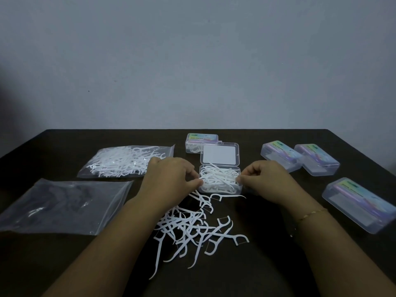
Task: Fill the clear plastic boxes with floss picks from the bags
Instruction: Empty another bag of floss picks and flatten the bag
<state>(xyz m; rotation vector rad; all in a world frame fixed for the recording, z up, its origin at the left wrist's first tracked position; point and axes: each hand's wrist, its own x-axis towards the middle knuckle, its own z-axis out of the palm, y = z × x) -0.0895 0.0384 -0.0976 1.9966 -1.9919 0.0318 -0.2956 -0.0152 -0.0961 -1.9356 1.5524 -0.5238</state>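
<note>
Currently, head view, the only one: the open clear box (220, 181) sits mid-desk with its lid (219, 156) laid back flat behind it, heaped with white floss picks. The left hand (171, 176) has fingers curled, fingertips pinching picks at the box's left wall. The right hand (264, 176) is likewise curled, fingertips pinching picks at the right wall. Both appear to be tucking the heap in.

A loose pile of picks (192, 228) lies on the desk (267, 264) just in front of the box, between the forearms. The full bag (126, 161) lies back left; a nearly empty bag (64, 205) lies near left. One shut box with picks inside (201, 143) stands behind the lid; three shut labelled boxes (280, 156) (317, 159) (362, 204) lie to the right, their fill not discernible.

Risks, as judged:
- Heap stands proud of the rim, and some picks overhang the front edge; the lid may not latch, or may trap a handle.
- Picks are tangled, so lifting one may drag others out.
- Sideways pressure could slide the light box.
- Forearms could sweep the loose pile.
</note>
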